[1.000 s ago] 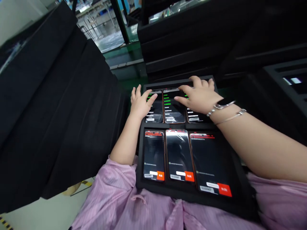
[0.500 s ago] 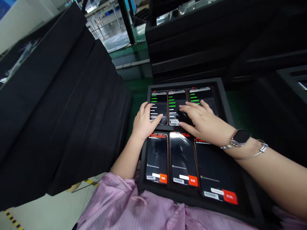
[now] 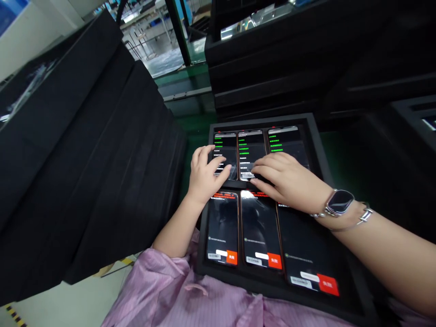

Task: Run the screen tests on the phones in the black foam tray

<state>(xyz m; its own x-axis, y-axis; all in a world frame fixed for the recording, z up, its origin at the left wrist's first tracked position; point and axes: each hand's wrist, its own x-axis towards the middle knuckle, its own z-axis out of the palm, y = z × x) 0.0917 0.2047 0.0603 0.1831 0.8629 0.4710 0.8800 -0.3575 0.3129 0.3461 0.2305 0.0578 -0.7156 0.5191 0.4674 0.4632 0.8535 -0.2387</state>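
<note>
A black foam tray (image 3: pixel 318 145) lies on my lap and holds several smartphones in two rows, all with lit screens. The far row shows green text lines, the near row red headers and orange buttons. My left hand (image 3: pixel 207 175) rests on the lower end of the far-left phone (image 3: pixel 225 152), fingers spread and thumb on the screen. My right hand (image 3: pixel 289 180), with a watch and bracelets at the wrist, lies over the bottom of the far-middle phone (image 3: pixel 251 147) and far-right phone (image 3: pixel 288 141), fingertips touching the middle screen. Neither hand grips anything.
Tall stacks of black foam trays (image 3: pixel 85 159) rise at my left, and more stacks (image 3: pixel 289 59) stand behind the tray. A green floor strip (image 3: pixel 190 118) runs between them. Near-row phones (image 3: pixel 259 227) lie uncovered. My pink sleeve and smock (image 3: pixel 190 295) fill the bottom.
Both hands slid toward me from the far edge of the tray down to the lower ends of the far-row phones. The camera view shifted slightly, showing the far row uncovered at the top.
</note>
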